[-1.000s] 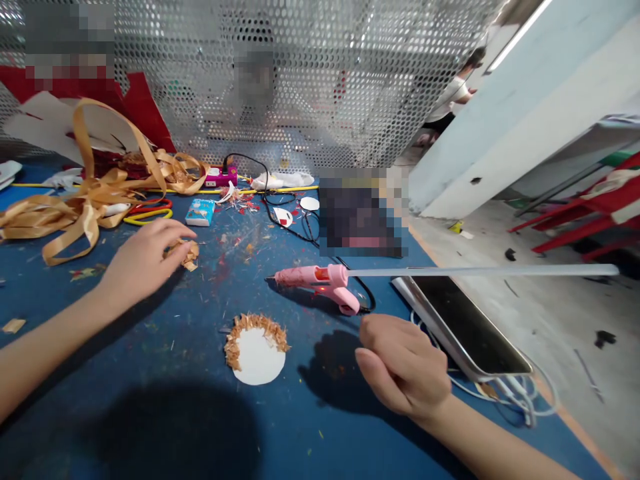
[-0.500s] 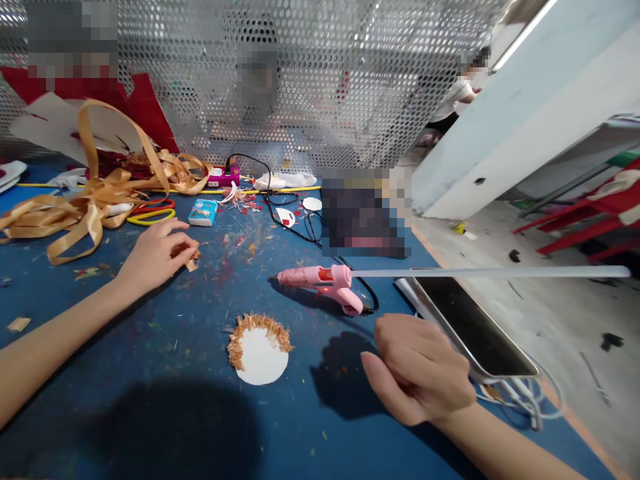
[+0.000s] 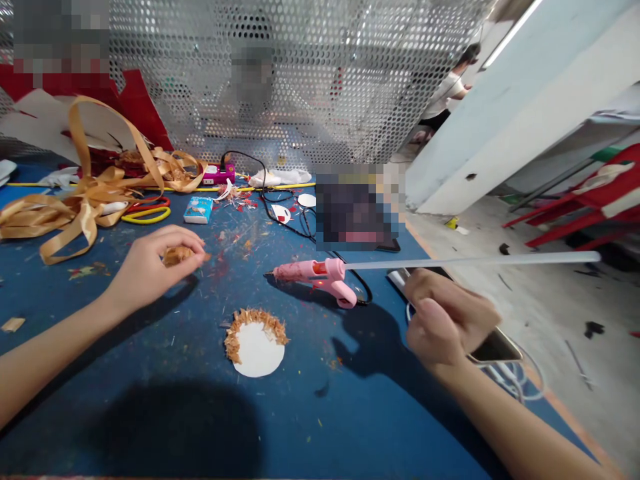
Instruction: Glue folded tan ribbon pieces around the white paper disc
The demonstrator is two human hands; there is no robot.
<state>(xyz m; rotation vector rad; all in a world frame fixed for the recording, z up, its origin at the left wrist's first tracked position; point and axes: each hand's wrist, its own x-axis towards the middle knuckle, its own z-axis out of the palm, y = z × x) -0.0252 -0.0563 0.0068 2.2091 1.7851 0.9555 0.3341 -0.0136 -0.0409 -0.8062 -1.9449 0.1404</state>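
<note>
My left hand is raised over the left of the table, fingers curled around a piece of crumpled gold ribbon. Its thumb and fingertips pinch one end. At the middle lies a round white disc, with frayed gold ribbon pieces along its upper and left rim. A pink glue gun rests behind the disc, a long clear glue stick sticking out of its back. Just below that stick, my right hand is closed in front of a smartphone; its palm is hidden.
Looped gold ribbon, yellow-handled scissors and a small blue packet lie at the back left. Perforated metal sheeting stands behind the table. A black cable runs across the back. One person is far right.
My right hand has moved up and right, toward the phone and glue stick, its thumb now drawn in. My left hand has turned, showing more of the gold ribbon. The view has shifted slightly.
</note>
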